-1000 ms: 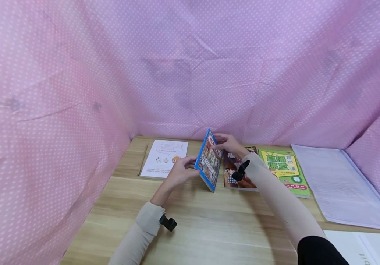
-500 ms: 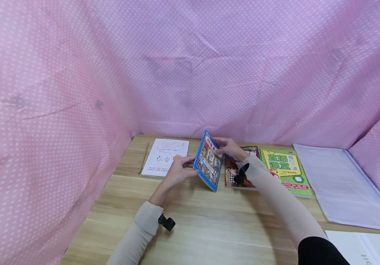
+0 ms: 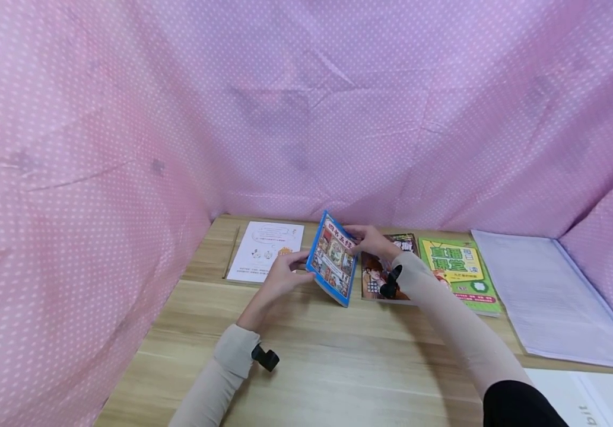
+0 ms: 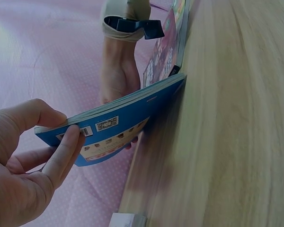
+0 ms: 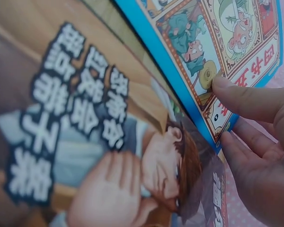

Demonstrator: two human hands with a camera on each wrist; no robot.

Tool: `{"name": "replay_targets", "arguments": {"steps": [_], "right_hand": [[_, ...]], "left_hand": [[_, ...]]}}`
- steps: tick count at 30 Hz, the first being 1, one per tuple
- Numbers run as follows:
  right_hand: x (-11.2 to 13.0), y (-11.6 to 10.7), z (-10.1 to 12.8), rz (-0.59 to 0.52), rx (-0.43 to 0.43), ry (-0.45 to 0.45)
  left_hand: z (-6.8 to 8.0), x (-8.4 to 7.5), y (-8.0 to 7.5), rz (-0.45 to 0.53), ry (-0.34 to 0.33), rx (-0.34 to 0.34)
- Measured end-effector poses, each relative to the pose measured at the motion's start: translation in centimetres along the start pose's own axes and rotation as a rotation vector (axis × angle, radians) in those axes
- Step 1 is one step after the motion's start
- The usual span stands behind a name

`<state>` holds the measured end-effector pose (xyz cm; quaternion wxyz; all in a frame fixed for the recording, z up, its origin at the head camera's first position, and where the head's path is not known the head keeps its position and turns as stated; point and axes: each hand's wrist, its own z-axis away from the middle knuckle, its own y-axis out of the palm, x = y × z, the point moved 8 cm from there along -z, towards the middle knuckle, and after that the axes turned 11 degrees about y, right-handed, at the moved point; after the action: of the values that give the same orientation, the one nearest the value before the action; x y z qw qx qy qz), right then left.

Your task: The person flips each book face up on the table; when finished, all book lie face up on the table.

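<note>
- The left hand (image 3: 280, 279) is partly closed, pinching the near-left edge of a blue-bordered book (image 3: 333, 258) between thumb and fingers, with fingertips against the back cover.
- The right hand (image 3: 374, 243) is also partly closed, gripping the book's far-right corner, thumb on the illustrated front cover and fingers behind.
- The book stands tilted between the two hands; whether its lower edge touches the surface (image 3: 306, 367) is hard to tell.
- Under the right hand and wrist lies a brown comic book (image 3: 374, 276), partly hidden.
- Just beyond it, to the right of that hand, lies a green book (image 3: 463, 273).
- Just past the left hand, on its far side, is a white booklet (image 3: 263, 249), with a slim stick (image 3: 231, 253) beside its left edge.
- Well right of both hands lie a translucent folder (image 3: 557, 296) and, nearer the person, a white item with lettering (image 3: 600, 394).
</note>
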<state>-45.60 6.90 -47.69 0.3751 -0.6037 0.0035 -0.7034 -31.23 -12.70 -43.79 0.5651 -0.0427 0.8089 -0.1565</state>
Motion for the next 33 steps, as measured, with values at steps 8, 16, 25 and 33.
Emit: {"name": "replay_targets", "arguments": {"steps": [8, 16, 25, 33], "right_hand": [[-0.6, 0.8, 0.2, 0.024, 0.076, 0.025], [-0.8, 0.7, 0.2, 0.079, 0.064, 0.012], [-0.8, 0.3, 0.7, 0.12, 0.013, 0.036], [-0.7, 0.2, 0.8, 0.124, 0.038, 0.036]], "left_hand": [[0.8, 1.4, -0.8, 0.014, -0.073, -0.039], [1.2, 2.7, -1.4, 0.017, -0.134, -0.043], [1.5, 3.6, -1.9, -0.009, -0.188, -0.047], [1.7, 4.3, -2.3, -0.016, -0.235, -0.061]]}}
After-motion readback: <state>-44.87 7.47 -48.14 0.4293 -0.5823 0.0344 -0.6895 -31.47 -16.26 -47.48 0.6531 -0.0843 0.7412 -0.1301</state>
